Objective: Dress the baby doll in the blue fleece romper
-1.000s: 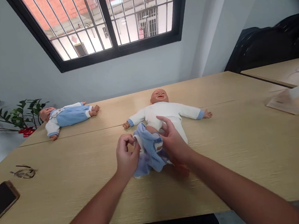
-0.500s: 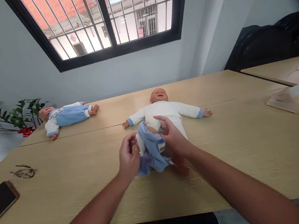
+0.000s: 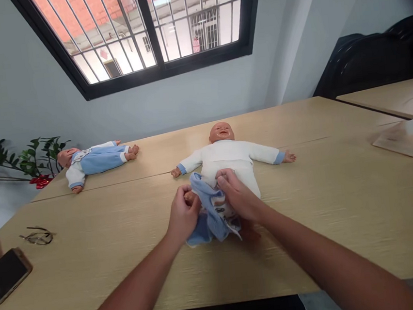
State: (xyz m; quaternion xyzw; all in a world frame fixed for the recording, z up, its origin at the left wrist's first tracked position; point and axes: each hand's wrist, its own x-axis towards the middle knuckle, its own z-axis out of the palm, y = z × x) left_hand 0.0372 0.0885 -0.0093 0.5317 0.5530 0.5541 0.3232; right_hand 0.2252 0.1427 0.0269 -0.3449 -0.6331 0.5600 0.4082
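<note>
A baby doll [image 3: 228,165] with a white cloth body and white sleeves with blue cuffs lies face up, feet towards me. Small blue doll overalls [image 3: 211,208] with a printed front are bunched around its lower leg on the left. My left hand [image 3: 185,213] is closed at that leg's end, and what looks like the doll's foot [image 3: 189,197] shows between the fingers. Pinched at the upper edge of the overalls is my right hand [image 3: 237,193], close to the doll's body. The doll's other foot [image 3: 250,233] lies bare, partly hidden below my right wrist.
Another doll [image 3: 99,159], dressed in blue and white, lies at the table's far left by a plant [image 3: 27,157]. Glasses [image 3: 39,237] and a phone [image 3: 8,275] rest on the left. A flat clear package [image 3: 405,138] lies on the right, near black chairs [image 3: 373,61].
My right hand's fingers have closed onto the fabric edge. The overalls have shifted, showing more of their print, and the foot-like part now shows in my left hand.
</note>
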